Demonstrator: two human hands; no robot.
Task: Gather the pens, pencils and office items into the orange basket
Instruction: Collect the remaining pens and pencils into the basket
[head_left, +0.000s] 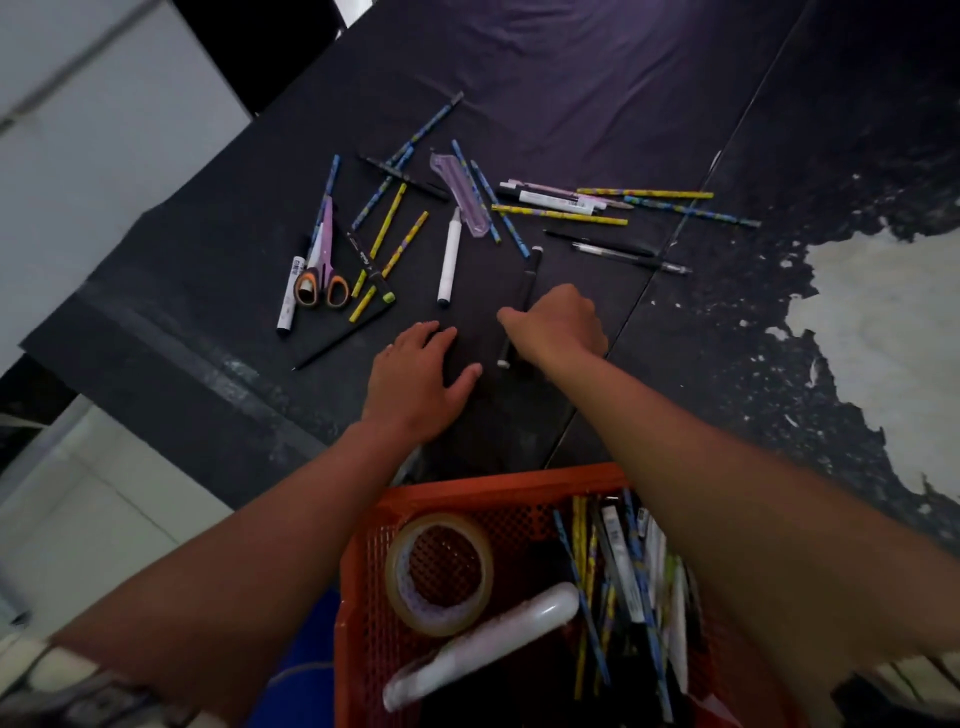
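Gripping a black marker, basket partly filled

Right hand (558, 325) curled round black marker (524, 301), marker lying on table (571, 78), cap end pointing away, other end showing near wrist. Left hand (415, 374) flat on table just beside, fingers spread and relaxed, holding nothing. Orange basket (498, 480) at near table edge, below both forearms; holds tape roll (439, 571), white tube (483, 644), bundle of pens and pencils (618, 571) along right side. Still loose on table beyond hands: scissors (324, 260) with orange handles at left, white marker (449, 260) in middle, clear purple case (460, 195), many patterned pencils (558, 215) in blue and yellow, several pens (631, 257) at right. Second white marker (290, 291) touching scissors.
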